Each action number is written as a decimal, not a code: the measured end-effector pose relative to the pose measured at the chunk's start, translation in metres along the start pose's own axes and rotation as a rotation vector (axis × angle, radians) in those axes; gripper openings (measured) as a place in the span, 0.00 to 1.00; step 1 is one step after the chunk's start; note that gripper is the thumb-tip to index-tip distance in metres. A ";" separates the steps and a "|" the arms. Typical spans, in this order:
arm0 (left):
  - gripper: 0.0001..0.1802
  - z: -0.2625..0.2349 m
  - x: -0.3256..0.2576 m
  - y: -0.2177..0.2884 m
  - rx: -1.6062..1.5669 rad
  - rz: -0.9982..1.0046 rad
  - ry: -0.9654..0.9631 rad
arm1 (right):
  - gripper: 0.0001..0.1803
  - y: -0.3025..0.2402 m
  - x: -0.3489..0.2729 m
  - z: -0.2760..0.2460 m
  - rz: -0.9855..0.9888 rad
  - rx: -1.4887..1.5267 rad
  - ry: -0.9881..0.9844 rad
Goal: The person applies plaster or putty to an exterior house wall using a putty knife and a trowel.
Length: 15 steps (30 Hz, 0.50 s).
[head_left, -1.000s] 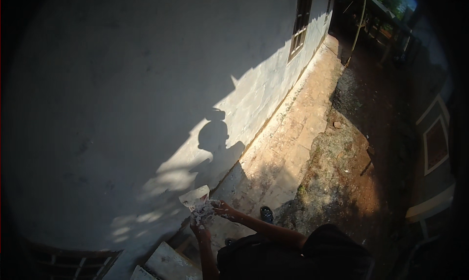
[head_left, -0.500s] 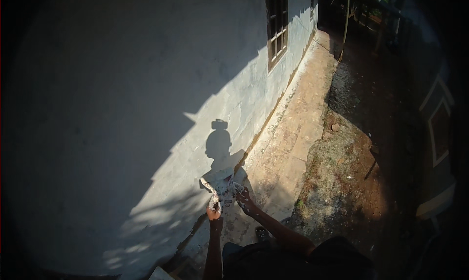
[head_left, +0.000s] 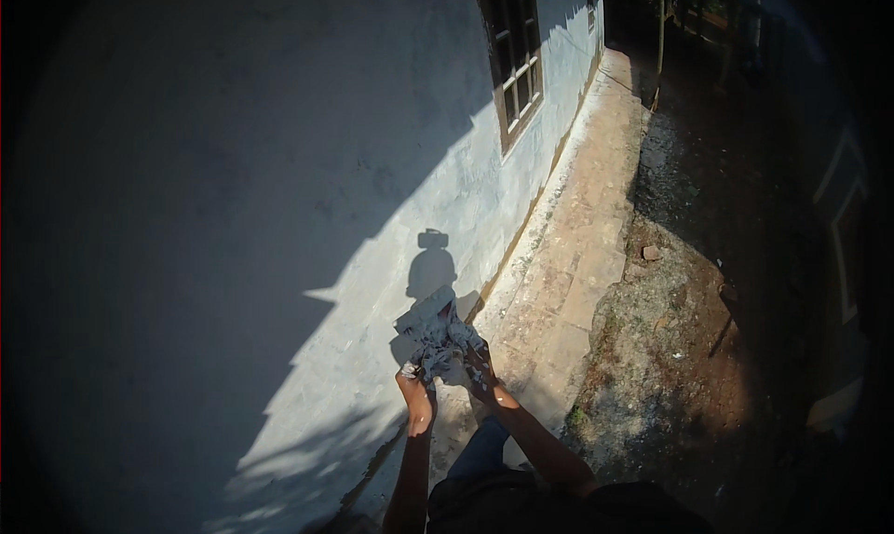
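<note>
Outdoors — both hands, left hand [head_left: 416, 399] & right hand [head_left: 480, 371], clench plaster-caked trowel [head_left: 430, 334] by sunlit wall [head_left: 307, 255].

Pale plastered house wall [head_left: 279, 208], half shaded. Brown-framed barred window [head_left: 510, 59] set in wall. Paved brick strip [head_left: 577, 264] along wall foot; bare dirt ground [head_left: 680, 348] beyond.

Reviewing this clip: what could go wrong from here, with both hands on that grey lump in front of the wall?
1. The grey lump looks crumbly and is gripped only from below by the left hand and right hand; bits may drop onto the paved strip.
2. Bare hands on the messy grey stuff may get irritated.
3. Hard shadow covers much of the wall, so spots there may be missed.
</note>
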<state>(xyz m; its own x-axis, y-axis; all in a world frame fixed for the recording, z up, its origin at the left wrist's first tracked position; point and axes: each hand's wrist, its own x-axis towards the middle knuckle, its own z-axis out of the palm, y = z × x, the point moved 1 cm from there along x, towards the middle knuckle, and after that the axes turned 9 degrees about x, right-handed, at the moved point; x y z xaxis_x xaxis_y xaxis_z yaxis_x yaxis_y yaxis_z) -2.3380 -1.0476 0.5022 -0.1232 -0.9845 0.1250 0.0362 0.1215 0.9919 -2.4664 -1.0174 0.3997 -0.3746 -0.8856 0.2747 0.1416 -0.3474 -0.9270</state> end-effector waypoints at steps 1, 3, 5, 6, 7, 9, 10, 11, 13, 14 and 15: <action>0.12 0.016 0.015 0.007 -0.107 -0.053 -0.024 | 0.33 -0.005 0.010 -0.001 -0.088 -0.115 -0.016; 0.15 0.036 0.042 0.003 0.140 0.051 -0.060 | 0.34 -0.026 0.040 -0.001 -0.273 -0.344 -0.058; 0.22 0.066 0.062 0.002 0.066 0.066 0.189 | 0.31 -0.039 0.079 -0.010 -0.533 -0.548 -0.071; 0.27 0.076 0.079 0.006 -0.002 -0.068 0.064 | 0.29 -0.039 0.097 -0.019 -0.497 -0.502 -0.039; 0.27 0.084 0.096 0.004 -0.008 -0.067 0.061 | 0.28 -0.040 0.116 -0.029 -0.461 -0.454 -0.007; 0.27 0.101 0.132 -0.002 0.339 0.184 -0.136 | 0.25 -0.042 0.155 -0.050 -0.519 -0.575 -0.007; 0.27 0.109 0.147 -0.006 0.338 0.189 -0.134 | 0.24 -0.044 0.175 -0.062 -0.571 -0.694 -0.003; 0.27 0.116 0.157 -0.007 0.560 0.352 -0.135 | 0.24 -0.046 0.191 -0.072 -0.570 -0.693 -0.002; 0.27 0.128 0.181 -0.017 0.788 0.514 -0.134 | 0.21 -0.044 0.228 -0.095 0.047 -0.148 -0.083; 0.20 0.144 0.200 -0.031 0.578 0.383 -0.104 | 0.19 -0.013 0.260 -0.126 0.515 0.569 0.150; 0.15 0.127 0.214 -0.039 0.413 0.236 0.000 | 0.17 -0.114 0.285 -0.081 0.596 0.939 0.457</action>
<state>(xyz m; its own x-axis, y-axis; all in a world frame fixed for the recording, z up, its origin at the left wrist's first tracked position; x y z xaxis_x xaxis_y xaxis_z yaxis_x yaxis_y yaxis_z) -2.4921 -1.2467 0.4931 -0.1590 -0.9240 0.3478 -0.3340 0.3819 0.8617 -2.6640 -1.2056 0.5627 -0.2867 -0.8583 -0.4257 0.9442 -0.1779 -0.2772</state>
